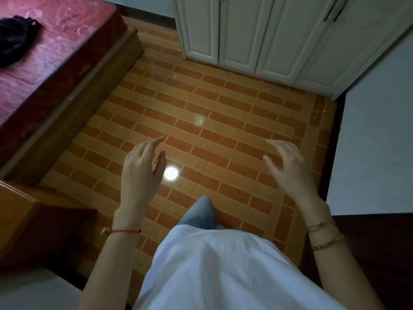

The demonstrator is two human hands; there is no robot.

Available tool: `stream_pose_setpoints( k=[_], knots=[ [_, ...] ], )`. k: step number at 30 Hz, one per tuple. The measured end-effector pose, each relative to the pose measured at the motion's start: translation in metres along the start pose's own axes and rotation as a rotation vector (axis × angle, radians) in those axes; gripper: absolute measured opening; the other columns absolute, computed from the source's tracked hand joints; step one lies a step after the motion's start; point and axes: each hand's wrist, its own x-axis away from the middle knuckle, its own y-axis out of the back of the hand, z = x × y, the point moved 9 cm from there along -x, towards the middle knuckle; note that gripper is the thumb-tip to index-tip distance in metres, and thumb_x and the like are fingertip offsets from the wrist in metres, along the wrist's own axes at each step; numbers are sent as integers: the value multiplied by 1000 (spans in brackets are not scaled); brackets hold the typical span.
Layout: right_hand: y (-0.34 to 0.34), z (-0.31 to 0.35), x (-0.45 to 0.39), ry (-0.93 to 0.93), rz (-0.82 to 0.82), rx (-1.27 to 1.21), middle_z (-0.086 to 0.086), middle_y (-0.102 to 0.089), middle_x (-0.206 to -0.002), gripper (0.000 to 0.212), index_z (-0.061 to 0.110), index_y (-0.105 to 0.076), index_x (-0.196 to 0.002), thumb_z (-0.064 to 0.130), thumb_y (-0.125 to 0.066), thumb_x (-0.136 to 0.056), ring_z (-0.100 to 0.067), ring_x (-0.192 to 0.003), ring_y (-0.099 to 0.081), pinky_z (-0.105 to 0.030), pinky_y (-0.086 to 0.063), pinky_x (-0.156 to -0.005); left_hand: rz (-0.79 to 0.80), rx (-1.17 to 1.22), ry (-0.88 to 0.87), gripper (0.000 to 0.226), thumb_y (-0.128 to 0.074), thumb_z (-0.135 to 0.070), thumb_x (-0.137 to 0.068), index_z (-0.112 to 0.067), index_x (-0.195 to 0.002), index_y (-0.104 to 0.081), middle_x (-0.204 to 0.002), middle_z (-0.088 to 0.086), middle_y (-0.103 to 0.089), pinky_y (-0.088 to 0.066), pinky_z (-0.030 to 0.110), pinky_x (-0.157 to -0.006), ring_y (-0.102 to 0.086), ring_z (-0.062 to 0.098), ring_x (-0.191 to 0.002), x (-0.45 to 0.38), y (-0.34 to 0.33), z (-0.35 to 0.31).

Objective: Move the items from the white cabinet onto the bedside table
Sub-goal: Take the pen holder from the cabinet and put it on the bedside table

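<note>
The white cabinet [279, 34] stands at the far side of the room against the wall, all its panelled doors closed, so whatever it holds is hidden; dark handles show near the top of the right-hand doors. The bedside table [33, 220], a brown wooden piece, sits at the lower left, just beside the foot of the bed [55, 63], well apart from the cabinet.

Both hands hover in front of the body over the floor, touching nothing. The left hand [139, 173] is held edge-up with fingers straight and loosely together, thumb apart, holding nothing; a red string bracelet [121, 231] circles its wrist. The right hand [288, 166] has its fingers relaxed and slightly spread, thumb out to the side, also empty; gold bracelets [324, 234] sit on that wrist.

Below the hands a white shirt [212, 271] and a blue-jeaned leg [200, 212] show. The floor [212, 113] is orange-brown brick-pattern tile with a bright round reflection [171, 173] just beside the left thumb. The bed carries a red mattress with a black cloth [15, 39] lying on it at the far left
</note>
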Motion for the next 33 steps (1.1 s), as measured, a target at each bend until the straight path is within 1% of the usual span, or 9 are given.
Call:
stream_pose_setpoints(
  k=[3, 6, 9, 12, 17, 21, 25, 29, 33],
  knots=[
    [-4, -7, -28, -18, -4, -11, 1, -52, -136, 43, 18, -48, -138, 30, -53, -97, -12, -130, -42, -25, -34, -105, -21, 30, 13, 33, -56, -13, -98, -8, -130, -58, -122, 11, -66, -48, 47, -101, -60, 27, -117, -25, -9, 9],
    [-17, -12, -66, -21, 13, 1, 2, -53, -136, 42, 20, -48, -138, 30, -54, -97, -11, -129, -42, -21, -32, -101, -6, 16, 14, 32, -57, -14, -98, -9, -130, -59, -122, 9, -66, -48, 45, -101, -60, 26, -117, -58, -26, 20],
    [-24, -15, -118, -8, 6, 5, 2, -54, -135, 42, 18, -49, -137, 29, -54, -97, -11, -129, -43, -20, -30, -103, -13, -1, 11, 33, -56, -16, -98, -10, -130, -58, -122, 8, -66, -47, 41, -102, -60, 24, -117, -101, -39, 36],
    [-27, -12, -178, 1, 6, 5, 0, -54, -135, 42, 17, -50, -137, 27, -55, -97, -13, -129, -44, -23, -31, -105, -17, -1, 3, 33, -55, -19, -99, -11, -131, -58, -121, 7, -66, -48, 42, -100, -60, 23, -116, -157, -47, 51],
    [-23, -3, -285, -7, -27, 3, -1, -55, -134, 42, 14, -51, -136, 24, -57, -96, -15, -128, -45, -23, -32, -105, -8, -37, -26, 34, -55, -19, -98, -11, -131, -58, -120, 6, -66, -49, 43, -100, -61, 24, -115, -259, -55, 71],
    [-19, -1, -358, -17, -59, 26, -3, -55, -134, 41, 13, -52, -135, 24, -57, -96, -17, -128, -46, -27, -34, -107, 11, -55, -58, 34, -56, -19, -98, -11, -131, -58, -121, 7, -66, -49, 43, -99, -61, 24, -115, -336, -65, 82],
    [-16, -12, -414, -46, -75, 7, -3, -55, -134, 41, 12, -52, -135, 22, -58, -95, -18, -127, -45, -26, -32, -107, 15, -36, -88, 33, -57, -18, -98, -11, -129, -59, -120, 7, -66, -49, 41, -99, -61, 23, -115, -402, -75, 86],
    [-25, -28, -474, -67, -57, 3, -1, -55, -134, 42, 14, -52, -135, 22, -58, -95, -16, -127, -45, -25, -31, -106, 14, -40, -72, 33, -57, -18, -98, -13, -130, -58, -122, 5, -66, -47, 36, -100, -59, 21, -116, -467, -95, 92],
    [-38, -53, -544, -83, -27, 6, 1, -54, -134, 42, 16, -52, -135, 24, -57, -95, -15, -127, -45, -23, -30, -104, 13, -39, -61, 33, -57, -18, -97, -13, -130, -58, -121, 5, -66, -48, 38, -100, -60, 21, -116, -535, -121, 99]
  ],
)
